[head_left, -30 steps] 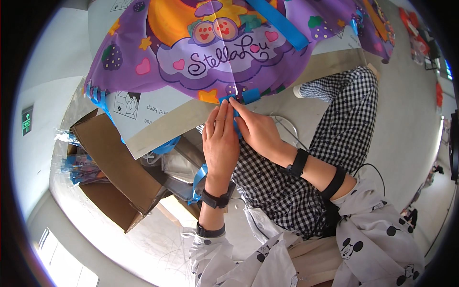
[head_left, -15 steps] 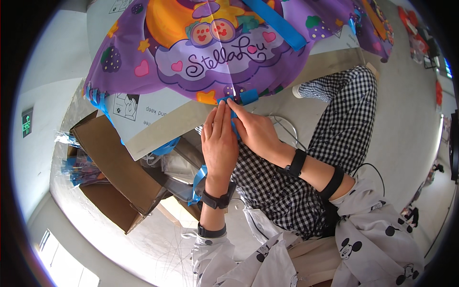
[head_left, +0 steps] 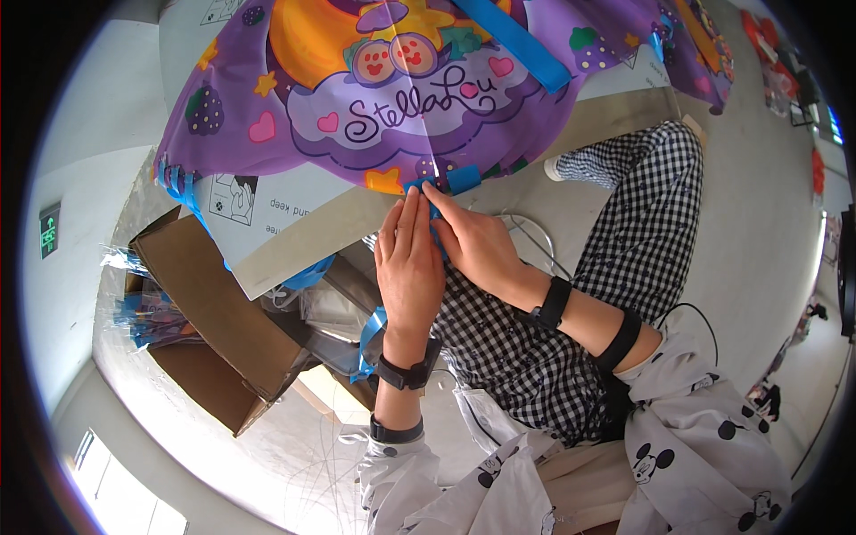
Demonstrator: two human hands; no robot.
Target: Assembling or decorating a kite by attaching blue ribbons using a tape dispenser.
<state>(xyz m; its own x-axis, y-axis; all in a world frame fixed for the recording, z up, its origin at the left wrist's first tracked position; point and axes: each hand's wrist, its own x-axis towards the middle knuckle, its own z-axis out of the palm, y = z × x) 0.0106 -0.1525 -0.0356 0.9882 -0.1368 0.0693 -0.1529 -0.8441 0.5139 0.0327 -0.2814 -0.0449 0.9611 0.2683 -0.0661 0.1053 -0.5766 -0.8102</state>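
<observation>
A purple printed sheet (head_left: pixel 294 147), kite-like in its curved outline, lies over a board on the table, its bottom edge toward me. At the middle of that edge a blue ribbon (head_left: pixel 417 185) runs under my fingertips and down between my hands. My left hand (head_left: pixel 410 259) has its fingers straight and together, tips pressed at the ribbon. My right hand (head_left: pixel 481 250) comes in from the right, index fingertip on the ribbon beside the left fingers, its other fingers folded under. Both hands pinch the ribbon; the thumbs are partly hidden. A short blue tab (head_left: pixel 464 179) lies just to the right.
The pale board (head_left: pixel 312 223) reaches the table's near edge. An open cardboard box (head_left: pixel 218 303) holding plastic-wrapped items (head_left: pixel 156 312) stands to the left. A wide blue strap (head_left: pixel 517 45) crosses the sheet. My checked trouser leg (head_left: pixel 642 205) is on the right. A thin cable (head_left: pixel 544 241) loops behind my right hand.
Hardly anything differs. Both hands stay at the ribbon on the sheet's near edge, and the sheet has shifted only very slightly in the picture.
</observation>
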